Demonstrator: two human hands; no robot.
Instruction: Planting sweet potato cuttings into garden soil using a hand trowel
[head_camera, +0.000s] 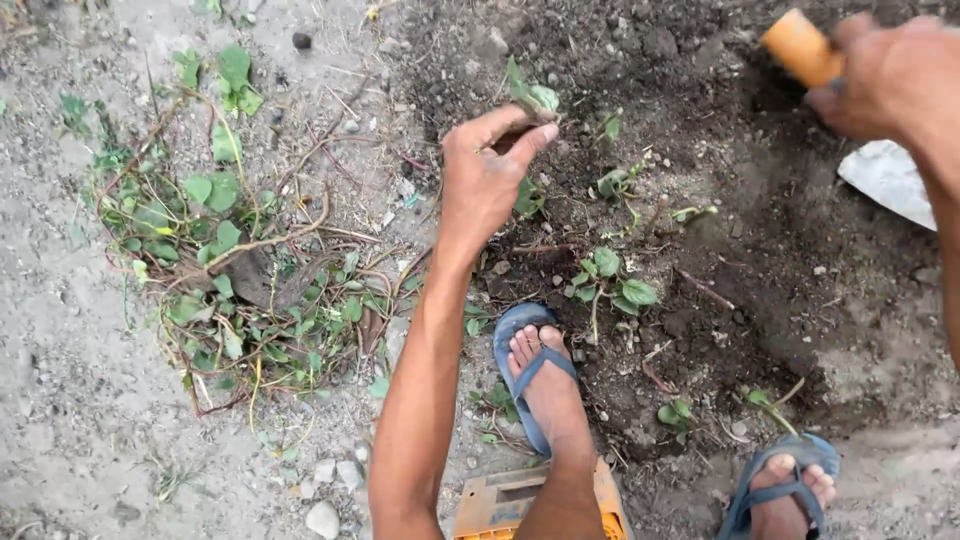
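Note:
My left hand (487, 172) pinches a small green plant cutting (532, 96) between thumb and fingers, held above dark loosened soil (700, 190). At the top right my right hand (885, 75) grips the orange handle (800, 45) of a digging tool whose pale metal blade (888, 178) rests on the soil. Small leafy cuttings (610, 280) stand planted in the dark soil between the two hands. My feet in blue flip-flops (530, 375) stand at the soil's near edge.
A tangle of cut vines with green leaves (240, 280) lies on the pale dry ground at the left. An orange plastic crate (510, 505) sits by my left foot at the bottom. Small stones (325, 515) dot the ground.

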